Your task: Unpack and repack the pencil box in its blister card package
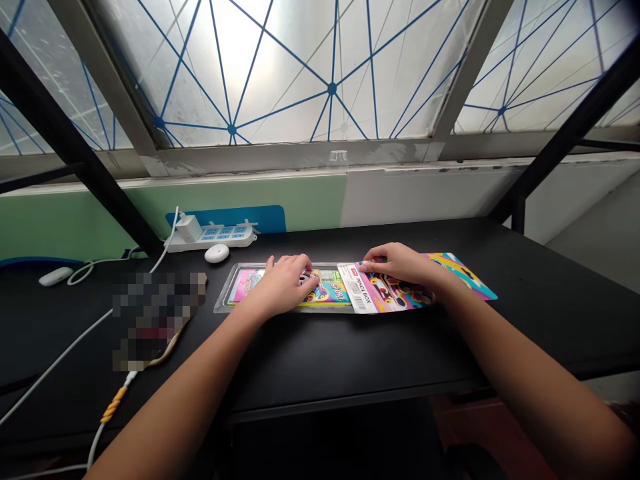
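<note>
The left hand, fingers loosely spread, rests over the clear tray beneath it; the right hand, fingers curled, touches the printed card below, though I can't tell whether it grips.

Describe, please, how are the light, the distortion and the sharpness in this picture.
In the head view, the window glares brightly above a dark desk; window posts lean outward, probably wide-lens distortion; the printed card is fairly sharp, its PENCIL BOX wording readable; a pixelated patch hides detail at left.

One tray, one card, one power strip
</note>
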A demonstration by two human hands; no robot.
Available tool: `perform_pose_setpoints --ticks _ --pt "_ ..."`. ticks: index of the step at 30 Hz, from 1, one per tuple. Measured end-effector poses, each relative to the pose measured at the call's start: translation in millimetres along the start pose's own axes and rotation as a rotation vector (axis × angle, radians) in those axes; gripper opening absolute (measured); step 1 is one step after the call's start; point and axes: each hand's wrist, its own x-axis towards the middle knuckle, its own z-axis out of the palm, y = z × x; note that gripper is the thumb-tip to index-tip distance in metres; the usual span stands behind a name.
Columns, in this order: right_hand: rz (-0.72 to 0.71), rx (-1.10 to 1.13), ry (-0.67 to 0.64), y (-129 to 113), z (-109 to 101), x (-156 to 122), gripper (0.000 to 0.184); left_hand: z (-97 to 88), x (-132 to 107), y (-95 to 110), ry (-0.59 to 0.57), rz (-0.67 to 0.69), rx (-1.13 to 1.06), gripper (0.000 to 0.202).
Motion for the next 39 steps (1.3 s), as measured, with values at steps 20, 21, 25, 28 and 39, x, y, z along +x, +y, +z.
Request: perform_pose_setpoints --ticks 20,21,25,28,39 --pt "0.034 -0.021 -0.076 -6 -1 -4 0.049 1.9 -1 4 0.009 -0.008 -0.007 0.023" --pt "0.034 -0.017 -0.066 -8 0 -4 0.048 1.6 -1 5 0.008 -0.008 -0.009 0.023" --pt "0.036 -0.019 -0.011 -17 8 -2 0.047 -0.4 -1 14 0.005 0.007 -0.045 0.026" --pt "-0.051 -0.057 0.070 -23 17 1 0.049 1.0 0 23 0.015 -0.034 -0.154 0.031" --pt "-0.093 -0.038 0.032 -47 34 6 0.048 -17.3 2 17 0.120 -0.008 -0.532 0.033"
